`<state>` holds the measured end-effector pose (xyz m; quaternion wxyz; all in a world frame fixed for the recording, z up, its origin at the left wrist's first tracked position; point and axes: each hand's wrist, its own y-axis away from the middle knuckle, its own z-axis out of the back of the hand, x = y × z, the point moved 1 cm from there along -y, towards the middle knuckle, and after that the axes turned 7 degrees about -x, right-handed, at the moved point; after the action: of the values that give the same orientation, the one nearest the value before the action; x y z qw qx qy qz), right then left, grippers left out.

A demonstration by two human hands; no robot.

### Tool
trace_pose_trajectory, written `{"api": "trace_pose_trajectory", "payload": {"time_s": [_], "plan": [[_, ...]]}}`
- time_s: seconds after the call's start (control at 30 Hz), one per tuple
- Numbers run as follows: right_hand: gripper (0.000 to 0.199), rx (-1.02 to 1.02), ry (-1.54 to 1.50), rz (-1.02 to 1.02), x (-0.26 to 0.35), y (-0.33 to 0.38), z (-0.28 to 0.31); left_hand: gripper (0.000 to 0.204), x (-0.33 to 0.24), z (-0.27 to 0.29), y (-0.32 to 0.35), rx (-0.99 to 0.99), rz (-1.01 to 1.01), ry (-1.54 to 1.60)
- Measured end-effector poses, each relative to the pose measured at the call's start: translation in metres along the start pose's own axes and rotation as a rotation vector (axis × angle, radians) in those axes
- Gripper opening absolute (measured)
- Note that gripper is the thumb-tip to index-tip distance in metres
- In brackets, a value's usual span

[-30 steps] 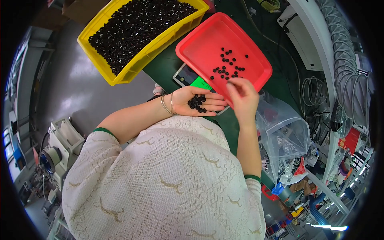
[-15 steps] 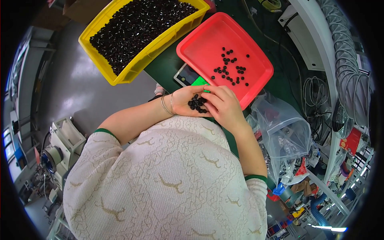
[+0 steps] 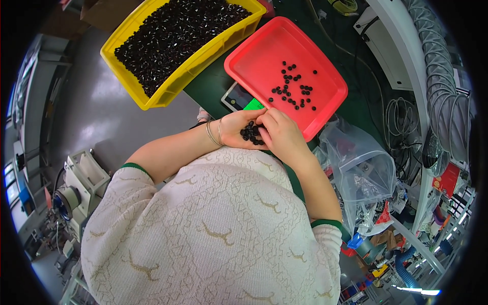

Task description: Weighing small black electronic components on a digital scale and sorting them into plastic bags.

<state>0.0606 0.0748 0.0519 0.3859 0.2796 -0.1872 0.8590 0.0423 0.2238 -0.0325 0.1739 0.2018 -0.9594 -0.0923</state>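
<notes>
My left hand [image 3: 235, 127] is turned palm up in front of my body, with a heap of small black round parts [image 3: 249, 133] cupped in it. Over that heap reaches my right hand [image 3: 280, 131], its fingers curled together against the parts; their tips are partly hidden, so anything pinched there cannot be made out. Just beyond my hands lies a red tray [image 3: 259, 53], and several more black round parts [image 3: 288, 78] are scattered on its floor. The tray rests on a scale [image 3: 235, 96], whose green display shows beside my left fingers.
A yellow bin [image 3: 168, 96] full of black parts [image 3: 178, 40] stands at the far left on the green table [image 3: 207, 84]. Right of my forearm hangs a clear plastic bag [image 3: 361, 165]. A ribbed grey hose [image 3: 439, 76] and cables run along the right.
My right fingers have drawn in and curled more tightly over the heap. My left hand has barely shifted, and the parts in the tray look the same.
</notes>
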Motion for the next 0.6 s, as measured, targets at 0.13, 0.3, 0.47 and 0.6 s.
{"api": "trace_pose_trajectory", "payload": {"time_s": [0.13,0.3,0.47,0.6], "plan": [[0.016,0.039,0.015,-0.038,-0.001,-0.002,0.0,0.042,-0.001,-0.003,-0.001,-0.051,-0.026,-0.043],[0.014,0.039,0.0,-0.037,-0.003,-0.006,0.005,0.043,-0.002,-0.004,-0.004,-0.094,-0.041,-0.043],[0.01,-0.254,-0.199,-0.246,-0.03,-0.014,0.03,0.049,-0.008,-0.006,-0.002,-0.037,-0.041,-0.021],[0.013,-0.336,-0.075,-0.357,-0.071,-0.01,0.032,0.055,-0.008,-0.015,-0.002,-0.109,-0.154,-0.042]]}}
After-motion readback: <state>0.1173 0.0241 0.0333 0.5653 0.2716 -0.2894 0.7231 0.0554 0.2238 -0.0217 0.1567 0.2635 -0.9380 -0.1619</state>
